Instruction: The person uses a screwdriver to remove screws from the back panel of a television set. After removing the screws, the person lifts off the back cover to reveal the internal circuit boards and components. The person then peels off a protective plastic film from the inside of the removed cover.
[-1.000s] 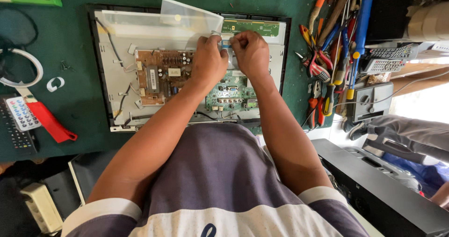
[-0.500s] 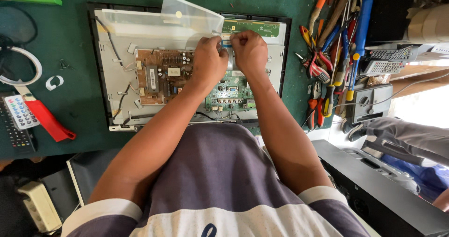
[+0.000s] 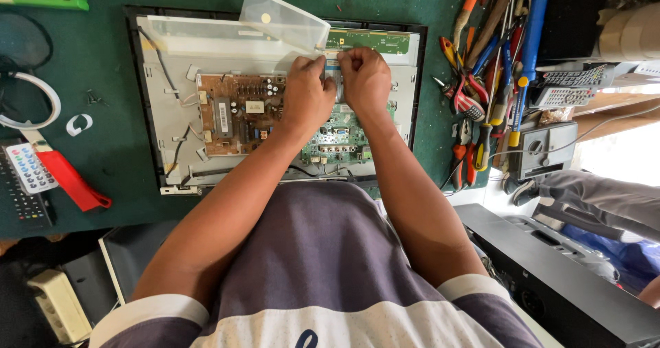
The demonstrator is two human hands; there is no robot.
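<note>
The opened monitor chassis (image 3: 172,114) lies face down on the green desk (image 3: 103,66), its metal back plate exposed. The left hand (image 3: 307,95) and right hand (image 3: 364,80) sit side by side at the upper centre of the plate, fingers curled and pinching a flat ribbon cable (image 3: 331,70) that runs between the green main board (image 3: 337,138) below and the narrow green strip board (image 3: 368,41) at the top edge. A brown power supply board (image 3: 237,111) is mounted left of the hands. A translucent plastic sheet (image 3: 282,18) stands tilted just above them. Pliers and screwdrivers (image 3: 491,80) lie heaped right of the chassis.
</note>
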